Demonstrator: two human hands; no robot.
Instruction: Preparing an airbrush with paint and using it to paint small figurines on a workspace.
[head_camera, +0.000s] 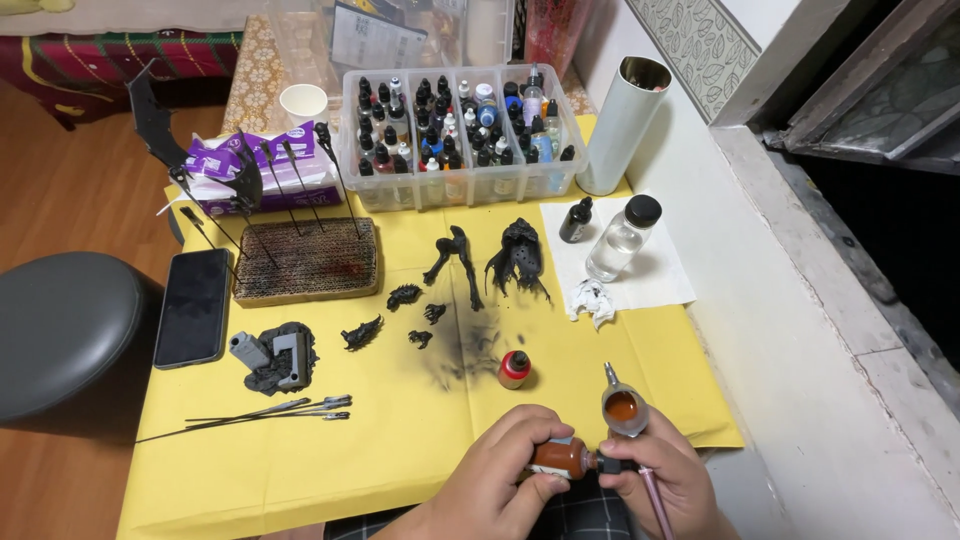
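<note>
My left hand (500, 475) grips a small dropper bottle of reddish-brown paint (562, 457), tipped sideways with its nozzle towards the airbrush. My right hand (672, 482) holds the metal airbrush (624, 410) by its body; its open cup shows orange-brown paint inside. Just ahead on the yellow sheet (300, 470) stands the bottle's red cap (514, 369). Beyond it lie several black-primed miniature parts (515, 258), some large and winged, some small, around a sooty overspray patch.
A clear compartment box of paint bottles (455, 135) sits at the back, with a white tube (622, 125), a clear glass bottle (622, 238) and small dark bottle on paper. Left: phone (192, 306), cardboard block with stick-mounted parts (306, 258), tissue pack, loose clips (270, 410), grey stool.
</note>
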